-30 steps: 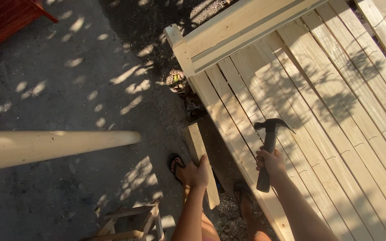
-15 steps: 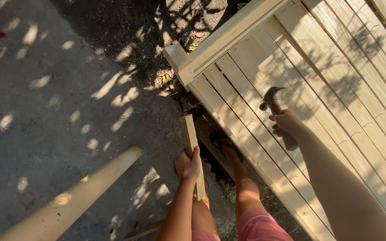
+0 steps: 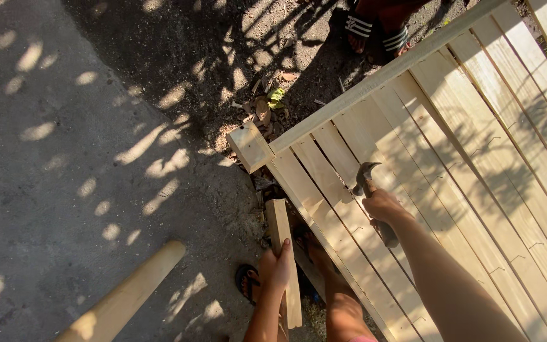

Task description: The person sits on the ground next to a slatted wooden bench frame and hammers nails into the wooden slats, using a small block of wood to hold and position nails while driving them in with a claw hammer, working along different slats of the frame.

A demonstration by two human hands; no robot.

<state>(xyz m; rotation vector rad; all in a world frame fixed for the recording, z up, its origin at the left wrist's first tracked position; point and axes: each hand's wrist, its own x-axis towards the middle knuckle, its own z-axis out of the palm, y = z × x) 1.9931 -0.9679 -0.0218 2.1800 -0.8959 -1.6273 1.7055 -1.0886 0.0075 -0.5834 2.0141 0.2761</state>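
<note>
My right hand (image 3: 382, 206) grips a claw hammer (image 3: 367, 183) by its handle, with the head just above the pale slats of a large wooden frame (image 3: 476, 158) lying flat on the ground. My left hand (image 3: 276, 267) holds a short pale wood block (image 3: 283, 253) that stands on end beside the frame's left edge. My knee and sandalled foot (image 3: 247, 282) show below the block.
A round pale wooden pole (image 3: 121, 297) lies on the concrete at lower left. Another person's feet in striped sandals (image 3: 375, 28) stand at the frame's far edge. Dry leaves and debris (image 3: 264, 107) lie near the frame's corner post (image 3: 249, 147).
My view has moved in closer over the frame. My right hand has brought the hammer down nearer the slats, and my left hand stays on the block.
</note>
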